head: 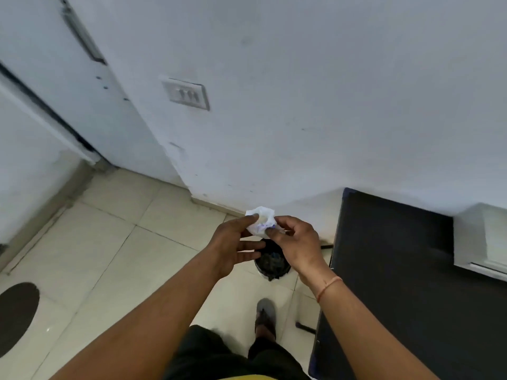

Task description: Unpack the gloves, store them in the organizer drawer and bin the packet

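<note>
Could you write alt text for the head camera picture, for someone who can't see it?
Both hands, left hand and right hand, hold a crumpled white packet above a small dark bin on a tiled floor, beside a black table.

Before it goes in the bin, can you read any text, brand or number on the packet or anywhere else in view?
None readable.
Crumpled packet, pinched between left hand and right hand above the bin: blue-purple print, too blurred and creased to read.
Wall switch plate: no marking that can be made out.
</note>
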Demonstrator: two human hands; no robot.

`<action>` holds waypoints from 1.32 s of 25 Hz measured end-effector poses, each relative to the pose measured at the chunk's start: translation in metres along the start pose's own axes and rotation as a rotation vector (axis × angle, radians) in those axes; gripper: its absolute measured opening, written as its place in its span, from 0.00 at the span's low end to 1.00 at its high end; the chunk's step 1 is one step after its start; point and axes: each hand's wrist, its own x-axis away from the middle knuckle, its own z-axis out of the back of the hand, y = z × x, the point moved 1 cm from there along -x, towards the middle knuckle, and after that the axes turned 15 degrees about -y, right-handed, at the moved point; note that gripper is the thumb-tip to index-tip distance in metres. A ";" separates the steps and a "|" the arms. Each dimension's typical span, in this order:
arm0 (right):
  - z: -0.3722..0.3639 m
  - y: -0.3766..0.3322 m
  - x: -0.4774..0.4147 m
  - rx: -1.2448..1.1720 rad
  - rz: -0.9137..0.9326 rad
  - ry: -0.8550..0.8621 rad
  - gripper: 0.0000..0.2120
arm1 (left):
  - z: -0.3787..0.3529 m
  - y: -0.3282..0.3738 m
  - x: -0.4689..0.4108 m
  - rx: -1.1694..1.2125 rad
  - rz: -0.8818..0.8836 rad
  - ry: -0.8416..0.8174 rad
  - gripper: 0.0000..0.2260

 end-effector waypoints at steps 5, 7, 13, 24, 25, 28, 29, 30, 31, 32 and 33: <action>0.007 0.053 -0.058 -0.330 -0.218 0.232 0.05 | 0.018 0.012 -0.087 -0.064 0.174 -0.047 0.22; -0.002 0.081 -0.083 -0.416 -0.320 0.311 0.05 | 0.036 0.006 -0.132 -0.098 0.256 -0.035 0.19; -0.049 0.194 -0.170 -0.435 -0.654 0.478 0.04 | 0.102 -0.050 -0.271 -0.278 0.486 -0.032 0.07; -0.105 0.387 -0.281 -1.085 -0.897 0.439 0.25 | 0.172 -0.162 -0.432 -0.571 0.580 -0.053 0.17; -0.106 0.389 -0.282 -1.119 -0.883 0.463 0.25 | 0.174 -0.162 -0.433 -0.570 0.576 -0.053 0.17; -0.107 0.392 -0.278 -1.186 -0.857 0.496 0.27 | 0.176 -0.165 -0.432 -0.542 0.552 -0.042 0.18; -0.104 0.387 -0.274 -1.191 -0.849 0.500 0.27 | 0.171 -0.161 -0.426 -0.537 0.549 -0.036 0.18; -0.099 0.381 -0.272 -1.178 -0.830 0.485 0.28 | 0.167 -0.159 -0.422 -0.528 0.533 -0.038 0.18; -0.093 0.370 -0.268 -1.150 -0.811 0.478 0.28 | 0.159 -0.154 -0.415 -0.531 0.517 -0.044 0.18; -0.086 0.362 -0.266 -1.140 -0.781 0.476 0.28 | 0.151 -0.147 -0.409 -0.526 0.485 -0.053 0.17; -0.079 0.350 -0.264 -1.079 -0.773 0.469 0.27 | 0.142 -0.139 -0.403 -0.557 0.455 -0.045 0.16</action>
